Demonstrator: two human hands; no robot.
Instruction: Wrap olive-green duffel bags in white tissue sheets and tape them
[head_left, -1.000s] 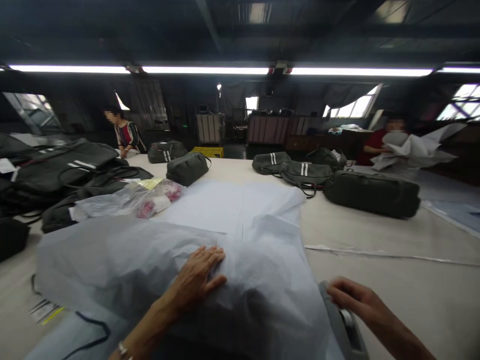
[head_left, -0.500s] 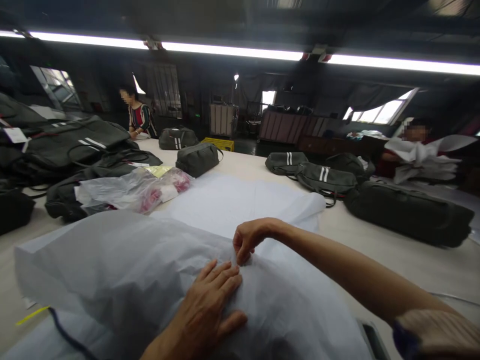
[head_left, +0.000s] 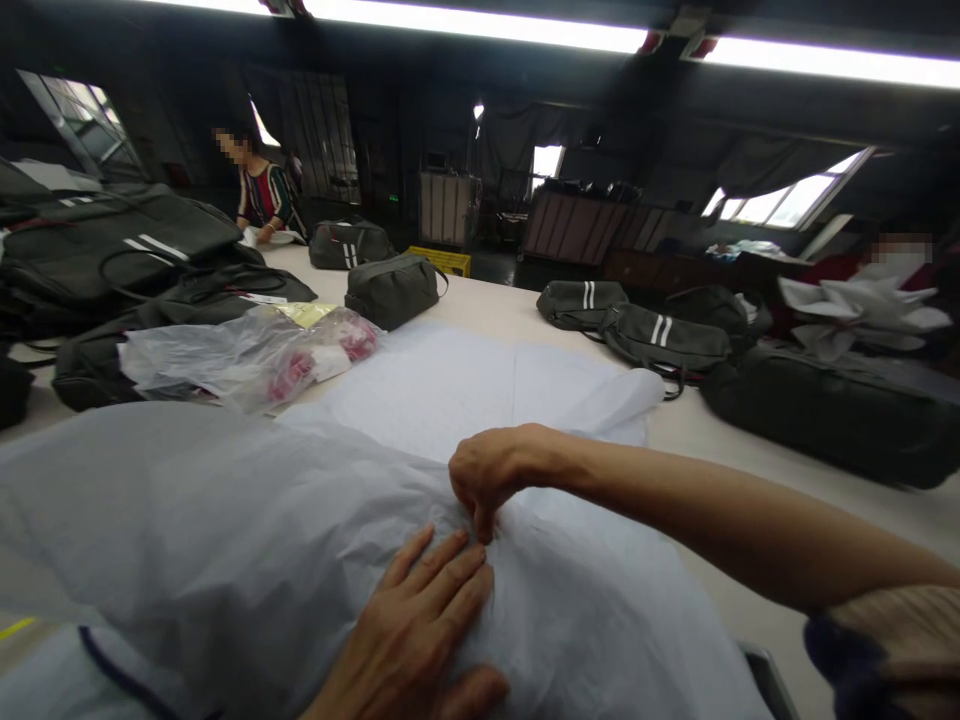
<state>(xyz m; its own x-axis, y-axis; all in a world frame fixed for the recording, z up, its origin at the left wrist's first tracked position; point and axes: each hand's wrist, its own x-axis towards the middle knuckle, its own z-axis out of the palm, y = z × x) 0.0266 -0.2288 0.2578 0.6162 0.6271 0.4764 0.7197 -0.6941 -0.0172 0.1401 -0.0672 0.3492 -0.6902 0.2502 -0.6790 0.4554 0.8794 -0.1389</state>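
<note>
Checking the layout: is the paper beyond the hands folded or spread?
Mostly spread: the paper lies flat on the table, right edge curled.

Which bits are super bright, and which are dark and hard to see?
In the head view, the strip lights and right-hand window glare white; there too, the background is murky, and paper beside the left hand looks shaded grey.

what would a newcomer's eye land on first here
Probably the pale, rumpled sheet filling the foreground, with the left hand spread on it and the right hand bent down close beside it. Next would come the dark bags with paired white stripes on both sides of the table, and the bright strip light across the top. The clear plastic bag with pinkish contents, left of centre, also stands out.
</note>
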